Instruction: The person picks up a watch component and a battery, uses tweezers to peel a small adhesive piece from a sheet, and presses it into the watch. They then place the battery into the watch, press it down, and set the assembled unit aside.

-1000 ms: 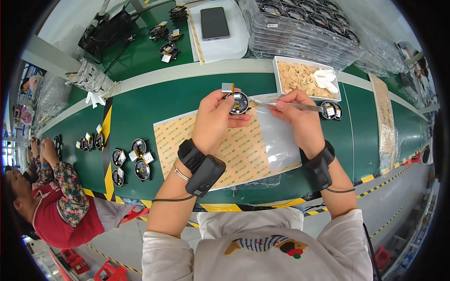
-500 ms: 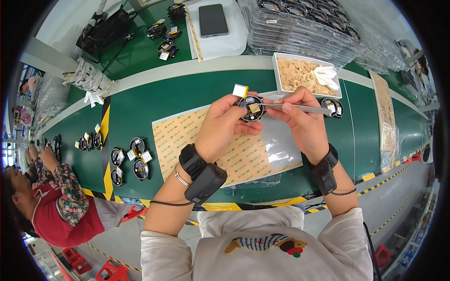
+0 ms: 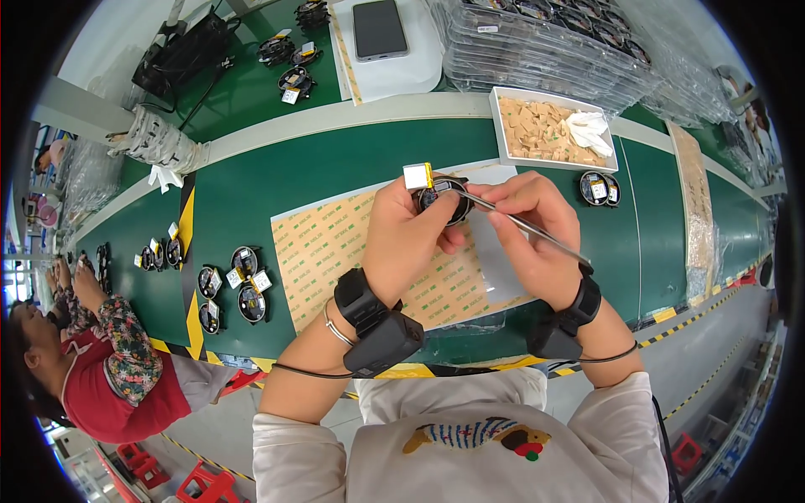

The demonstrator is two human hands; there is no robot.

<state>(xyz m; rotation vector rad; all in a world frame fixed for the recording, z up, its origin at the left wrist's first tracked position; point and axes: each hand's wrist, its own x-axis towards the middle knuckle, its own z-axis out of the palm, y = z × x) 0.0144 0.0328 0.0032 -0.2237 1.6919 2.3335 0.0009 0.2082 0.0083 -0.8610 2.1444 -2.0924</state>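
Note:
My left hand (image 3: 401, 239) is closed around a round black device housing (image 3: 444, 184) with small electronics inside, its thumb pressing over the face and covering much of it. A small silver-white battery (image 3: 416, 176) with a yellow edge sticks out from the housing's upper left. In my right hand (image 3: 543, 239) are metal tweezers (image 3: 530, 227), pinched between thumb and fingers and slanting up to the left. Their tip meets the housing beside my left thumb; whether anything is between the tips is too small to tell. Beneath both hands lies a tan sheet with green print (image 3: 335, 260).
Several similar round housings (image 3: 251, 302) lie to the left, and a pair (image 3: 594, 189) to the right. A white box (image 3: 495, 126) holds tan pieces and a crumpled white tissue (image 3: 589, 132). Behind are a phone (image 3: 379, 30) and stacked clear trays (image 3: 537, 67). Another person (image 3: 117, 377) sits at left.
The tweezers have tilted more steeply, with my right hand lower and nearer the housing. My left thumb has moved onto the housing's face, over the tan piece seen there before.

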